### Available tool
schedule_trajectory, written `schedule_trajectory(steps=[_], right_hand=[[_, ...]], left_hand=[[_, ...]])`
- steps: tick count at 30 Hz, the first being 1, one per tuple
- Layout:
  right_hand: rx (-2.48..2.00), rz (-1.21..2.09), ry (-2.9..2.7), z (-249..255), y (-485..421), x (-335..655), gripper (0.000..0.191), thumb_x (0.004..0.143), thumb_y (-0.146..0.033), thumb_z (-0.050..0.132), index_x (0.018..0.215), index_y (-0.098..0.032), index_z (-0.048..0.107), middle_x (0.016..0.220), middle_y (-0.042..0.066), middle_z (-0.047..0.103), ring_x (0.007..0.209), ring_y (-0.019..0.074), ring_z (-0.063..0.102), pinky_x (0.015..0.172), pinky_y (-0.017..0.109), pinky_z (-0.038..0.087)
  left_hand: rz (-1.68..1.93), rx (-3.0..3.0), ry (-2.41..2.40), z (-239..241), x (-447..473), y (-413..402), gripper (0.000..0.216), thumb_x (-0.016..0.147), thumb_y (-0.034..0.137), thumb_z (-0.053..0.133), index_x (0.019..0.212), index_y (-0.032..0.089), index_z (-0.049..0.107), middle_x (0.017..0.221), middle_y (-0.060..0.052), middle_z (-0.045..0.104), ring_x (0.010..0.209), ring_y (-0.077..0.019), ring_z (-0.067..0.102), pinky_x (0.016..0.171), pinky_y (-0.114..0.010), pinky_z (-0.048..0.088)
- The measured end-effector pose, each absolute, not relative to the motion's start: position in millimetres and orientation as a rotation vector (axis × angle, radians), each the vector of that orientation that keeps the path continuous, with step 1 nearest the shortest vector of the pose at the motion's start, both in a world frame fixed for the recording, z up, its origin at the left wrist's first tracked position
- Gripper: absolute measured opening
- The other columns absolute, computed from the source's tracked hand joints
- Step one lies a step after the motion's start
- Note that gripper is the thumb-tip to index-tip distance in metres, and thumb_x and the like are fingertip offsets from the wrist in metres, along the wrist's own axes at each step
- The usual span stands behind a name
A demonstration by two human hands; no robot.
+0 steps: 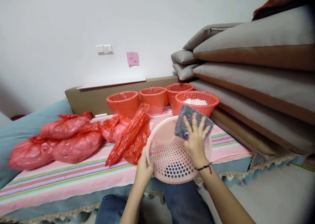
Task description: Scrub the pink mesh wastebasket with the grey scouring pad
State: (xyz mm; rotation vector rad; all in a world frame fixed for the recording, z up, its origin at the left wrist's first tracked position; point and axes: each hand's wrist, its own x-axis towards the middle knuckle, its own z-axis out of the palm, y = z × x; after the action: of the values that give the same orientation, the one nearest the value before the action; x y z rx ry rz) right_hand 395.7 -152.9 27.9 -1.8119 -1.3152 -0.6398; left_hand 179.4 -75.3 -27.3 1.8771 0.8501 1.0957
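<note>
A pale pink plastic basket (164, 142) with round holes is tilted above my lap, its open side facing me. My left hand (144, 166) grips its rim on the left, thumb inside. With fingers spread over it, my right hand (195, 142) holds a grey cleaning cloth (185, 115) against the basket's upper right rim. The thumb tucks near a small purple spot on the cloth. Just behind the cloth stands a red basket (211, 100) with something white in it. A loose red plastic bag (136, 142) lies left of the pink basket.
Three more red baskets (123, 102) stand along the back. Several filled red bags (77, 146) lie on the striped cloth (81, 174) at left. Grey cushions (253, 76) are stacked high on the right. A pink note (133, 58) and switches (104, 49) are on the wall.
</note>
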Motion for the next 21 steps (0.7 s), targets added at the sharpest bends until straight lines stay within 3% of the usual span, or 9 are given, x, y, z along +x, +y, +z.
schedule_trajectory(steps=[2,8,12,16,21], right_hand=[[-1.855,-0.598,-1.114,15.3,-163.2,404.4,0.100,0.076,-0.009,0.051,0.160,-0.035,0.004,0.167,0.001,-0.012,0.150,0.0491,-0.002,0.105,0.085,0.010],[-1.846,-0.480,-0.986,10.1,-169.2,395.1,0.099,0.076,-0.008,0.047,0.160,-0.034,0.002,0.168,0.003,-0.004,0.148,0.0528,0.001,0.100,0.089,0.014],[-1.800,-0.600,-1.416,42.6,-149.9,367.1,0.105,0.069,-0.002,0.047,0.160,-0.035,0.007,0.168,-0.003,-0.002,0.150,0.0466,-0.010,0.107,0.084,0.010],[-1.621,-0.705,-1.986,62.4,-131.4,345.5,0.107,0.064,0.004,0.044,0.158,-0.039,0.016,0.166,-0.009,0.013,0.152,0.0362,-0.013,0.114,0.079,0.008],[-1.627,-0.759,-2.025,53.7,-119.7,346.4,0.098,0.070,0.003,0.046,0.157,-0.035,0.025,0.165,-0.006,0.021,0.154,0.0287,-0.007,0.118,0.071,0.007]], left_hand=[[1.075,1.880,0.864,-24.7,180.1,-76.8,0.070,0.070,0.013,0.052,0.140,0.014,0.047,0.140,-0.014,0.060,0.132,-0.0258,0.055,0.115,-0.044,0.038],[1.057,1.884,0.854,-25.0,182.3,-78.1,0.071,0.073,0.014,0.052,0.143,0.012,0.042,0.148,-0.016,0.052,0.140,-0.0258,0.046,0.120,-0.045,0.030],[1.055,1.877,0.835,-29.1,183.0,-75.5,0.072,0.073,0.013,0.049,0.144,0.014,0.041,0.150,-0.015,0.050,0.142,-0.0253,0.043,0.122,-0.046,0.026],[1.074,1.874,0.825,-28.0,181.7,-70.0,0.073,0.075,0.012,0.049,0.148,0.016,0.039,0.155,-0.014,0.044,0.147,-0.0259,0.036,0.123,-0.046,0.022],[1.062,1.895,0.769,-22.5,177.7,-63.7,0.072,0.080,0.012,0.047,0.151,0.017,0.035,0.158,-0.014,0.039,0.149,-0.0248,0.032,0.123,-0.047,0.022]])
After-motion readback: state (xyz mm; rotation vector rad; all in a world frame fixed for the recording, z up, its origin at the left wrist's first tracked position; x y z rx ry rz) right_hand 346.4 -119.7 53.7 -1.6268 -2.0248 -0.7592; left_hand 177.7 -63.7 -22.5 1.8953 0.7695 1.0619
